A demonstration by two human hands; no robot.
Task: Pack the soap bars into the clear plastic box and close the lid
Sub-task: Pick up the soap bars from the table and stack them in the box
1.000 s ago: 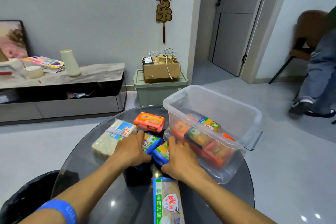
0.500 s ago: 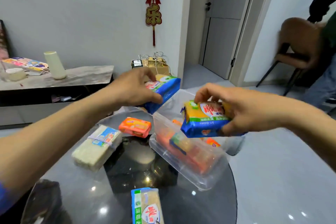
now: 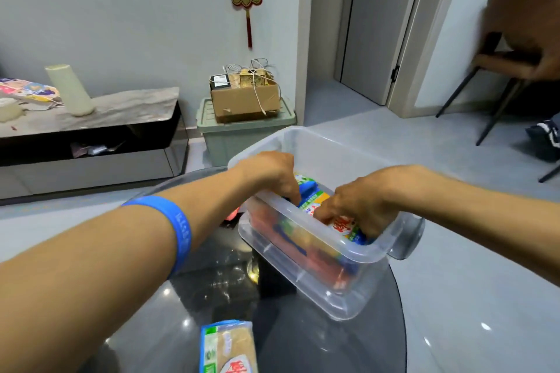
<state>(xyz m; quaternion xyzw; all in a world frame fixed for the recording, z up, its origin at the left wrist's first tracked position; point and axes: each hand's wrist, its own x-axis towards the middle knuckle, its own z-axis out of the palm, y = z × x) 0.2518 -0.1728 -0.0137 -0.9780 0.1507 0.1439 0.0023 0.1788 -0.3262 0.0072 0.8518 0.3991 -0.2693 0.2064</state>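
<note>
The clear plastic box (image 3: 348, 291) stands open on the round dark glass table (image 3: 212, 297), with several wrapped soap bars inside. Both my hands reach down into it. My left hand (image 3: 272, 171) holds a blue-wrapped soap bar (image 3: 309, 186) at the box's far side. My right hand (image 3: 360, 206) presses a blue-and-yellow soap bar (image 3: 345, 225) down at the near right. A long green-and-tan soap pack (image 3: 228, 348) lies on the table near me. An orange bar (image 3: 233, 215) shows partly behind my left forearm. No lid is in view.
A green storage bin (image 3: 242, 133) with a cardboard box (image 3: 245, 97) on it stands beyond the table. A low marble-topped cabinet (image 3: 91, 118) runs along the left wall. At the right, a brown chair (image 3: 515, 39) and a person's hand on it.
Both hands carried their soap bars from above the table down into the box. The view tilted lower and closer, and the white soap pack is now hidden behind my left arm.
</note>
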